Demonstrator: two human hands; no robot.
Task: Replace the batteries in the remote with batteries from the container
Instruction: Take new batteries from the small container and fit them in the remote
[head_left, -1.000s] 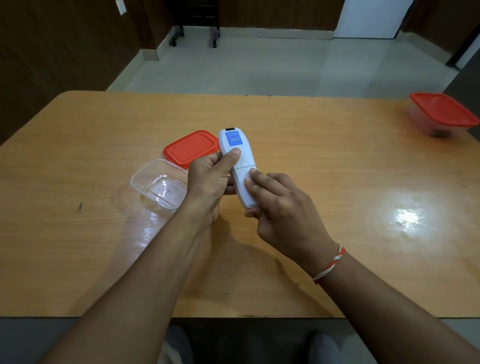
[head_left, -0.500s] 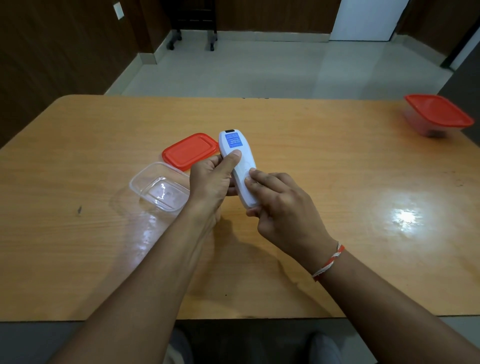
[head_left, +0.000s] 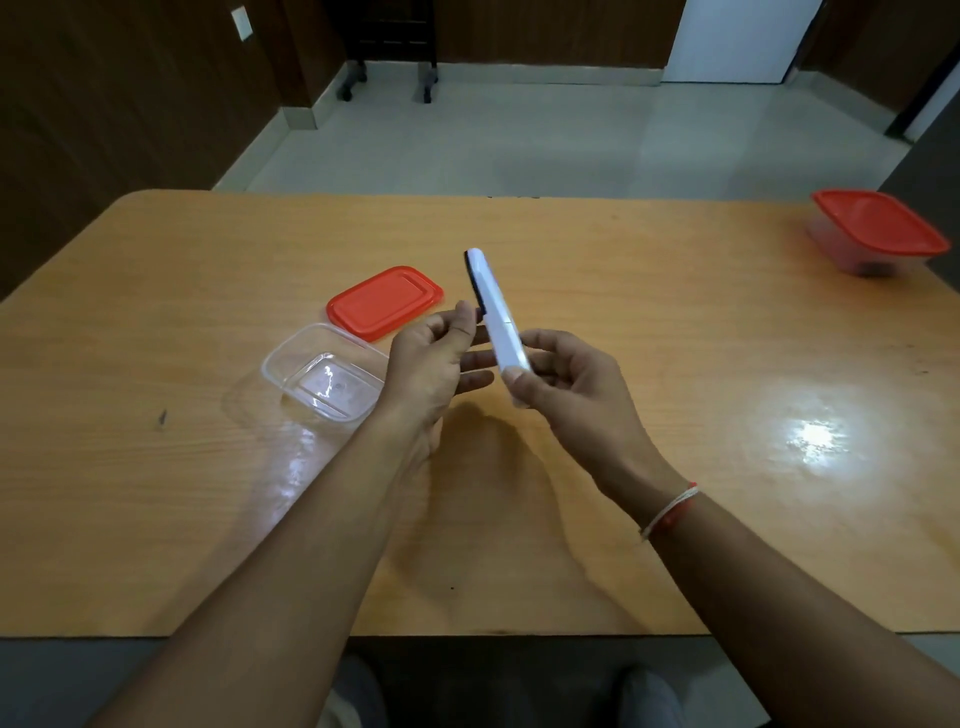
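I hold the remote (head_left: 496, 317) in the air above the middle of the table (head_left: 649, 322), with my right hand (head_left: 571, 395) closed around its near end. The remote is white and long, and it is turned on its edge, so I see its white back and a thin dark strip along its left side. Its far end points away from me and a little to the left. My left hand (head_left: 431, 364) is released, with the fingers loose and spread just beside the remote; if a fingertip touches it, I cannot tell. Left of my left hand stands a clear container (head_left: 322, 371) without cover, and its red lid (head_left: 384, 302) lies behind it. Another container with a red lid (head_left: 878, 231) stands at the far right corner.
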